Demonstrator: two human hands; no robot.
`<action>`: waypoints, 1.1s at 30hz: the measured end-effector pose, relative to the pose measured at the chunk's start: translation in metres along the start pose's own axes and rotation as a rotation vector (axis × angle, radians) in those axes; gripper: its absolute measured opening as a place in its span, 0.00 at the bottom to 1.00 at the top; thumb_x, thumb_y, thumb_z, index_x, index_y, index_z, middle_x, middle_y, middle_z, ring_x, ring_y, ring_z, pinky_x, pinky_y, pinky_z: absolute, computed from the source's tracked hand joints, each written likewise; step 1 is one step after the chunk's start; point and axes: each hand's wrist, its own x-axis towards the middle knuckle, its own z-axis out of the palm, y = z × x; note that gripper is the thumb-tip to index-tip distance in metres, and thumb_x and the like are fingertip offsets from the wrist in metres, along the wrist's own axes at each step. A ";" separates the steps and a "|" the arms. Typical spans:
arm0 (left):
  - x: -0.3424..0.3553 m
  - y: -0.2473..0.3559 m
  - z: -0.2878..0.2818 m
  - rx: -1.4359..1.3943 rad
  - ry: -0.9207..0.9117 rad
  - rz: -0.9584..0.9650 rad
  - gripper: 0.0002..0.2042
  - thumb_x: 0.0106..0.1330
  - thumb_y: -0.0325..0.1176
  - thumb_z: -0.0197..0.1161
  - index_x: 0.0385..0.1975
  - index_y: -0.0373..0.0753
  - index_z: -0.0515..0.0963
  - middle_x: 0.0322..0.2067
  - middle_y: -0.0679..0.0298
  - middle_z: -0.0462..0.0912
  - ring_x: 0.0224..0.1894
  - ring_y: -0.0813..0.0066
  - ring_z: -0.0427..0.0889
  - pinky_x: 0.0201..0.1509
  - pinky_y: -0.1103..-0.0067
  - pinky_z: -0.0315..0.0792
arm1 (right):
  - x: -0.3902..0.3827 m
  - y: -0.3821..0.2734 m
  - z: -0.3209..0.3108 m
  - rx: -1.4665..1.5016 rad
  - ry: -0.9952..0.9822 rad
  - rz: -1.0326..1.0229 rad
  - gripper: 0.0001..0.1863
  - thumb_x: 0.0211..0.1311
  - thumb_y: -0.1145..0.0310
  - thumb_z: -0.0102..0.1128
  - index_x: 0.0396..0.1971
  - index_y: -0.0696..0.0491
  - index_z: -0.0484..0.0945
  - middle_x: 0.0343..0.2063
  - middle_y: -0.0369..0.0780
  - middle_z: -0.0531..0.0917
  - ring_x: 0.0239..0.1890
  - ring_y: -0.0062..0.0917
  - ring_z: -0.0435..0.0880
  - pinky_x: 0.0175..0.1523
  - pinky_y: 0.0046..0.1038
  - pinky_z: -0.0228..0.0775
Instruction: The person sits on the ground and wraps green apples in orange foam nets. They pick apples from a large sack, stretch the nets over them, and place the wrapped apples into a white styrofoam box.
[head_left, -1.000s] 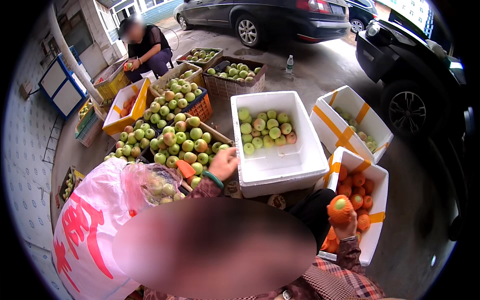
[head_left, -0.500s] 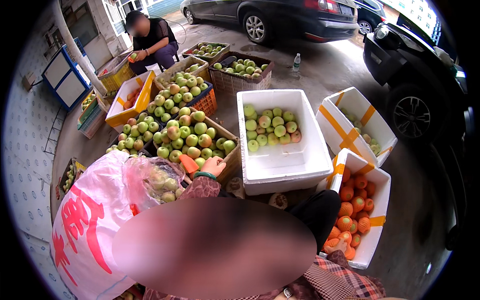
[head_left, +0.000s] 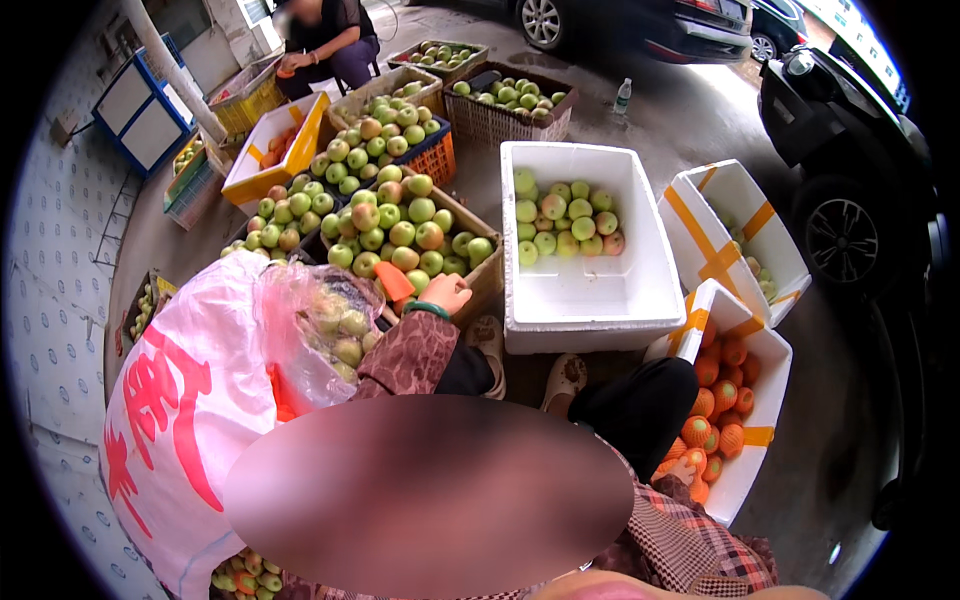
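My left hand [head_left: 446, 292], with a green bangle at the wrist, is over the near right rim of a crate [head_left: 482, 268] of green and reddish apples [head_left: 403, 233]. Its fingers are curled, and anything inside them is hidden. Beside it, an orange foam sleeve [head_left: 393, 280] lies against the apples. My right hand [head_left: 682, 471] is low in a white foam box [head_left: 768, 400] at the right, its fingers closed around an apple in an orange foam net [head_left: 697, 463], partly hidden. More netted apples [head_left: 724, 394] fill this box.
Ahead stands a white foam box [head_left: 590, 320] with bare apples at its far end. Another taped foam box [head_left: 690, 215] is behind the netted ones. A large white sack [head_left: 170, 400] stands left. Further crates, a bottle [head_left: 622, 96], parked cars and a seated person [head_left: 325, 45] are beyond.
The whole view has shifted, so things sit higher and further right in the picture. My left hand stays by the crate rim, and my right hand stays among the netted apples.
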 end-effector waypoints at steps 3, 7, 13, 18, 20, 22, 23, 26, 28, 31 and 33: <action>-0.003 -0.005 -0.009 0.003 -0.035 -0.028 0.17 0.56 0.43 0.63 0.39 0.38 0.80 0.41 0.51 0.80 0.47 0.56 0.78 0.53 0.69 0.71 | 0.008 -0.009 0.008 -0.010 -0.013 -0.025 0.54 0.33 0.55 0.75 0.65 0.45 0.54 0.62 0.44 0.61 0.67 0.39 0.57 0.61 0.41 0.65; -0.001 -0.006 -0.001 0.009 -0.030 -0.026 0.16 0.56 0.43 0.62 0.38 0.37 0.80 0.40 0.51 0.81 0.46 0.57 0.79 0.52 0.70 0.72 | 0.000 -0.004 -0.005 -0.027 0.007 -0.011 0.54 0.33 0.55 0.75 0.65 0.45 0.54 0.62 0.43 0.60 0.67 0.39 0.56 0.61 0.41 0.65; -0.003 0.000 -0.008 -0.017 -0.049 -0.043 0.15 0.56 0.41 0.62 0.37 0.37 0.80 0.39 0.51 0.81 0.44 0.57 0.80 0.51 0.69 0.73 | 0.002 -0.010 0.000 -0.009 0.020 -0.042 0.54 0.34 0.55 0.75 0.65 0.44 0.53 0.63 0.42 0.59 0.68 0.38 0.55 0.61 0.42 0.64; -0.001 -0.003 -0.002 -0.018 0.035 -0.024 0.13 0.56 0.39 0.60 0.33 0.37 0.80 0.37 0.52 0.82 0.44 0.55 0.79 0.51 0.67 0.72 | 0.003 -0.019 0.006 -0.029 -0.008 0.050 0.53 0.35 0.54 0.75 0.64 0.43 0.54 0.64 0.40 0.57 0.69 0.36 0.54 0.61 0.44 0.64; -0.003 -0.006 -0.003 -0.005 0.071 -0.020 0.12 0.56 0.39 0.59 0.33 0.38 0.81 0.36 0.52 0.83 0.44 0.55 0.79 0.51 0.67 0.72 | 0.003 -0.020 0.008 0.000 0.007 0.075 0.50 0.36 0.55 0.76 0.62 0.42 0.55 0.65 0.38 0.55 0.69 0.35 0.53 0.60 0.45 0.65; -0.006 -0.009 -0.006 0.022 0.091 -0.029 0.12 0.56 0.39 0.59 0.34 0.37 0.81 0.37 0.52 0.82 0.44 0.56 0.80 0.51 0.67 0.72 | 0.001 -0.019 0.009 0.044 0.048 0.087 0.50 0.37 0.56 0.76 0.62 0.43 0.55 0.65 0.38 0.55 0.69 0.35 0.53 0.60 0.45 0.65; -0.007 -0.011 -0.008 0.034 0.094 -0.038 0.12 0.56 0.39 0.59 0.34 0.37 0.80 0.37 0.52 0.82 0.44 0.56 0.80 0.51 0.67 0.73 | 0.000 -0.019 0.010 0.065 0.069 0.094 0.49 0.38 0.57 0.76 0.62 0.43 0.55 0.65 0.38 0.55 0.69 0.35 0.52 0.60 0.44 0.65; -0.009 -0.005 -0.012 0.061 0.123 -0.043 0.13 0.56 0.39 0.59 0.35 0.37 0.80 0.38 0.52 0.82 0.44 0.57 0.80 0.51 0.68 0.73 | -0.011 -0.020 0.006 0.149 0.118 0.133 0.47 0.40 0.59 0.75 0.61 0.43 0.55 0.63 0.38 0.56 0.69 0.35 0.54 0.60 0.44 0.66; -0.013 -0.002 -0.017 0.071 0.143 -0.031 0.13 0.56 0.39 0.59 0.36 0.38 0.80 0.39 0.52 0.82 0.45 0.56 0.79 0.51 0.67 0.72 | -0.013 -0.020 0.006 0.190 0.153 0.145 0.47 0.41 0.60 0.75 0.61 0.43 0.55 0.63 0.39 0.56 0.68 0.35 0.55 0.60 0.44 0.66; -0.009 0.000 -0.017 0.106 0.171 -0.061 0.13 0.57 0.39 0.59 0.37 0.39 0.80 0.39 0.52 0.82 0.45 0.56 0.79 0.52 0.67 0.72 | -0.014 -0.019 0.010 0.247 0.206 0.128 0.45 0.42 0.62 0.74 0.61 0.45 0.57 0.63 0.39 0.57 0.67 0.35 0.57 0.60 0.44 0.65; -0.010 -0.005 -0.017 0.113 0.210 -0.032 0.12 0.57 0.39 0.59 0.37 0.40 0.79 0.39 0.52 0.81 0.45 0.55 0.79 0.52 0.65 0.72 | -0.018 -0.017 0.008 0.258 0.196 0.120 0.42 0.43 0.61 0.73 0.60 0.46 0.60 0.63 0.40 0.58 0.66 0.35 0.59 0.61 0.43 0.63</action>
